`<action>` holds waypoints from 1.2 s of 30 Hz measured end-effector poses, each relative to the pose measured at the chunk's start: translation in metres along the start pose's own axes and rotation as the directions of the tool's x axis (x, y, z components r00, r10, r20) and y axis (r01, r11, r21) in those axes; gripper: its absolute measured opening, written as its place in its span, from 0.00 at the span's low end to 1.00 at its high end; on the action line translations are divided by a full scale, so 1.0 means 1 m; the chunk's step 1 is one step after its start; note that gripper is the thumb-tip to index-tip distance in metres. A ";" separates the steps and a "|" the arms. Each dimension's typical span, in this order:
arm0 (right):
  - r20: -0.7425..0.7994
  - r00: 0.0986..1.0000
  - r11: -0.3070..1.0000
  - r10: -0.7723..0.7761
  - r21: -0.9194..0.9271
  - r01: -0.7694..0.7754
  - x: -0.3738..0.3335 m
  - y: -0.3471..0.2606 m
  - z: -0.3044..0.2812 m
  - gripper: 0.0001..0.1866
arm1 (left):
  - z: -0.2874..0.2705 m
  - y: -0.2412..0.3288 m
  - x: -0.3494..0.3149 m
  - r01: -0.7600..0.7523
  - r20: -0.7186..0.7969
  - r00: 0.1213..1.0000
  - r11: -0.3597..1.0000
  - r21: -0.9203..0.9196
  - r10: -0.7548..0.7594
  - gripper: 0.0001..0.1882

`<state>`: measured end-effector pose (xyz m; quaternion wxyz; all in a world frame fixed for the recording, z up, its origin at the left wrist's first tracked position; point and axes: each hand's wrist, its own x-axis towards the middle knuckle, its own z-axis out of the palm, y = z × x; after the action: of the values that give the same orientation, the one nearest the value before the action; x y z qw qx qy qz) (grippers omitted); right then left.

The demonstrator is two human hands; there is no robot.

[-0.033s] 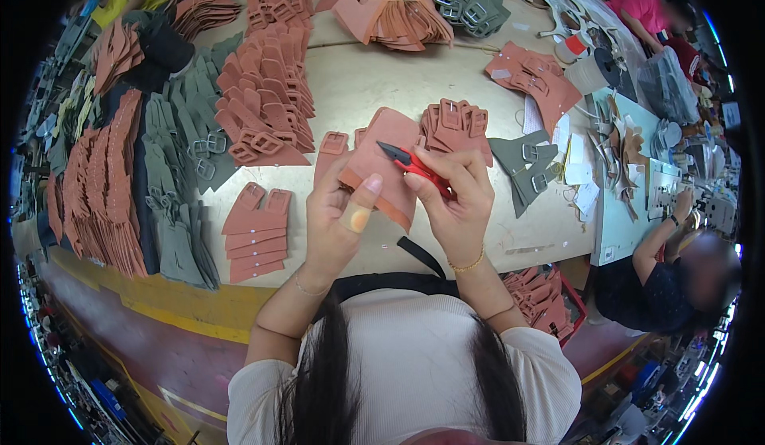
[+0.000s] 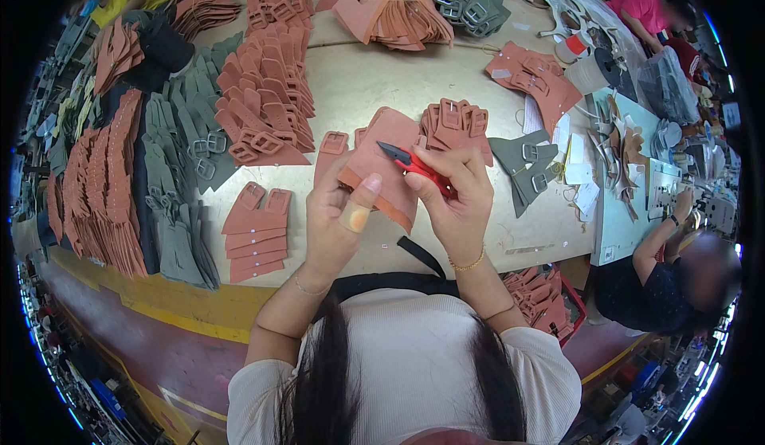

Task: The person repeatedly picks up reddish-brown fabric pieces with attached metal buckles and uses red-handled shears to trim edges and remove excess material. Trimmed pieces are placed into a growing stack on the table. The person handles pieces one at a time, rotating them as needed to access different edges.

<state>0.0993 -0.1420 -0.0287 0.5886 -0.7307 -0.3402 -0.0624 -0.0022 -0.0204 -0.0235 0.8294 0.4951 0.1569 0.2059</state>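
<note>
My left hand (image 2: 339, 214) grips a salmon-coloured leather piece (image 2: 381, 146) by its lower left edge, thumb on top. In my right hand (image 2: 462, 190) are red-handled thread snips (image 2: 422, 170); their dark blades lie over the leather, pointing up and left. The fingertips of that hand also come close to the leather's right edge, but I cannot tell whether they touch it. Just behind the piece sits a small stack of salmon straps with buckles (image 2: 456, 130). Another buckled strap piece (image 2: 331, 147) shows partly behind my left fingers.
Fanned salmon pieces (image 2: 256, 234) lie left of my hands, with tall salmon piles (image 2: 263, 94) and green straps (image 2: 171, 166) beyond. To the right are green buckled pieces (image 2: 526, 166) and a thread cone (image 2: 586, 74). A red crate (image 2: 570, 309) stands below the table edge; a co-worker (image 2: 677, 278) sits right.
Almost nothing differs. The leather piece and my hands have shifted only very slightly, and the snips stay over the leather.
</note>
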 end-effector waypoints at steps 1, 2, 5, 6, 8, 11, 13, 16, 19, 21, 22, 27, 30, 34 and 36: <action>-0.006 1.000 1.000 0.013 0.020 -0.013 0.000 0.001 0.001 0.19 | -0.001 0.000 0.000 0.001 0.006 1.000 1.000 0.009 -0.001 0.20; -0.007 1.000 1.000 0.007 0.025 -0.006 0.000 0.002 0.001 0.19 | -0.001 0.000 0.000 0.006 0.010 1.000 1.000 0.013 -0.006 0.20; -0.009 1.000 1.000 0.005 0.009 -0.005 -0.002 0.004 0.003 0.18 | -0.001 -0.002 0.001 0.000 0.014 1.000 1.000 0.012 -0.001 0.20; -0.008 1.000 1.000 -0.003 -0.001 0.003 -0.002 0.005 0.002 0.18 | -0.001 -0.003 0.001 0.002 0.011 1.000 1.000 0.006 -0.002 0.20; -0.022 1.000 1.000 0.000 0.000 0.000 -0.002 0.006 0.001 0.18 | 0.000 -0.003 0.001 0.009 0.021 1.000 1.000 -0.001 -0.009 0.20; -0.059 0.998 0.999 0.031 0.042 -0.029 -0.001 0.006 -0.001 0.18 | 0.000 -0.001 0.002 0.034 0.013 0.999 0.999 -0.021 -0.034 0.20; -0.079 0.996 0.996 0.045 0.074 -0.039 -0.001 0.006 -0.001 0.19 | 0.000 0.000 0.002 0.043 0.015 0.999 0.999 -0.027 -0.043 0.20; -0.025 1.000 1.000 -0.002 -0.011 0.002 -0.003 0.004 0.001 0.19 | 0.002 0.000 0.002 0.045 0.026 0.999 0.999 -0.022 -0.044 0.20; -0.030 0.998 0.996 -0.060 -0.070 0.058 -0.003 0.007 0.001 0.19 | 0.003 -0.002 0.002 0.066 -0.022 0.998 0.998 -0.022 -0.067 0.21; -0.081 0.996 0.999 -0.048 -0.013 0.047 -0.002 0.012 -0.002 0.19 | 0.001 -0.002 0.006 0.146 -0.112 0.983 0.989 -0.029 -0.148 0.22; -0.125 0.992 0.998 -0.022 0.062 0.030 0.001 0.016 -0.005 0.19 | -0.001 -0.001 0.008 0.115 -0.088 0.988 0.980 -0.164 -0.131 0.23; -0.043 0.999 0.994 0.011 0.113 -0.006 0.001 0.031 -0.023 0.20 | -0.015 0.008 0.019 0.241 0.087 0.966 0.734 -0.635 -0.242 0.26; 0.073 0.997 0.999 0.029 0.042 -0.032 -0.007 0.033 -0.025 0.20 | -0.019 0.011 0.019 0.287 0.129 0.952 0.655 -0.699 -0.279 0.26; 0.081 0.996 0.999 0.025 -0.022 -0.023 -0.014 0.032 -0.023 0.21 | -0.014 0.012 0.012 0.219 0.085 0.975 0.797 -0.562 -0.208 0.29; 0.070 0.997 0.998 -0.027 -0.053 0.030 -0.013 0.031 -0.023 0.21 | -0.012 0.014 0.011 0.189 0.054 0.981 0.848 -0.495 -0.187 0.31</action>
<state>0.1143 -0.1703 -0.0538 0.5555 -0.7432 -0.3689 -0.0547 -0.0006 -0.0003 -0.0173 0.9452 0.2474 0.1447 0.1564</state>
